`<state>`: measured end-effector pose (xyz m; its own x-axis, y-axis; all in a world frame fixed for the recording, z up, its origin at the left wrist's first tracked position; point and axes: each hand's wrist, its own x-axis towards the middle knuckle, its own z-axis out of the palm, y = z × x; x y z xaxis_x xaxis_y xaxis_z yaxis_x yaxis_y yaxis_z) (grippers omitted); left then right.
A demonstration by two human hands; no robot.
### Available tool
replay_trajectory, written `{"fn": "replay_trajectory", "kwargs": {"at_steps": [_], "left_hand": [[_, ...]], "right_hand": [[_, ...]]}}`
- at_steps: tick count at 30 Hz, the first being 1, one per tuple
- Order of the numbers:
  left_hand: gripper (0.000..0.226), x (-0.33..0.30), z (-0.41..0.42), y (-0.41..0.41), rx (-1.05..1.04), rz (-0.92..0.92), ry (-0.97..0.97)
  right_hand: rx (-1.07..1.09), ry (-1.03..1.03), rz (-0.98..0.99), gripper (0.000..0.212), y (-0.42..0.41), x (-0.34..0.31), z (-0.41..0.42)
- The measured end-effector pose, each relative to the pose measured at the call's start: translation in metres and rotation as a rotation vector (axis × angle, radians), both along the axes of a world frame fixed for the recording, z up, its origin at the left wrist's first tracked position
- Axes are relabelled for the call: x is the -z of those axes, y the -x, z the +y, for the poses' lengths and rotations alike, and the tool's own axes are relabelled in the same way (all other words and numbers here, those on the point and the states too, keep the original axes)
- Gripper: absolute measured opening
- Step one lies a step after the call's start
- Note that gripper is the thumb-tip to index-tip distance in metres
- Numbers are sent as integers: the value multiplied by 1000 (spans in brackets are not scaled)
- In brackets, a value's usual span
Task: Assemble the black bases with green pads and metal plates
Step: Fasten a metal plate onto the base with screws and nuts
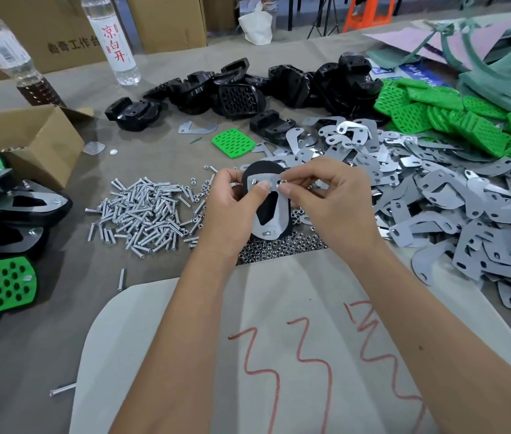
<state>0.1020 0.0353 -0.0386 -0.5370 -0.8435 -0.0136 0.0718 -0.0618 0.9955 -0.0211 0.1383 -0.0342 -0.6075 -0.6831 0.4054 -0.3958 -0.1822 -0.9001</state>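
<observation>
Nearest the camera lies a pale sheet (279, 355) with red scribbles, and both forearms reach out over it. Just past its far edge, above a scatter of small nuts (279, 245), the two hands hold one black base (263, 170) with a metal plate (271, 211) laid on its face. The left hand (232, 202) grips the base's left edge, thumb pressed on the plate's upper part. The right hand (326, 195) pinches narrowly at a small screw or nut on the plate's upper right corner; which it is cannot be told. Left of the hands sits a heap of screws (144, 211), and finished assemblies (0, 245) lie at the left edge. To the right spreads a pile of loose plates (435, 195). Farther back lie a single green pad (233, 142), spare black bases (238, 89), a stack of green pads (454, 114), a cardboard box (29, 142) and two bottles (113, 42).
</observation>
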Motion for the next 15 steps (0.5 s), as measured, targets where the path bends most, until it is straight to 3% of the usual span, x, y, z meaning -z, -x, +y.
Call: {"fn": "replay_trajectory", "kwargs": {"at_steps": [15], "left_hand": [[17, -2, 2, -2, -4, 27, -5]], "right_hand": [[-29, 13, -75, 8, -5, -2, -3]]}}
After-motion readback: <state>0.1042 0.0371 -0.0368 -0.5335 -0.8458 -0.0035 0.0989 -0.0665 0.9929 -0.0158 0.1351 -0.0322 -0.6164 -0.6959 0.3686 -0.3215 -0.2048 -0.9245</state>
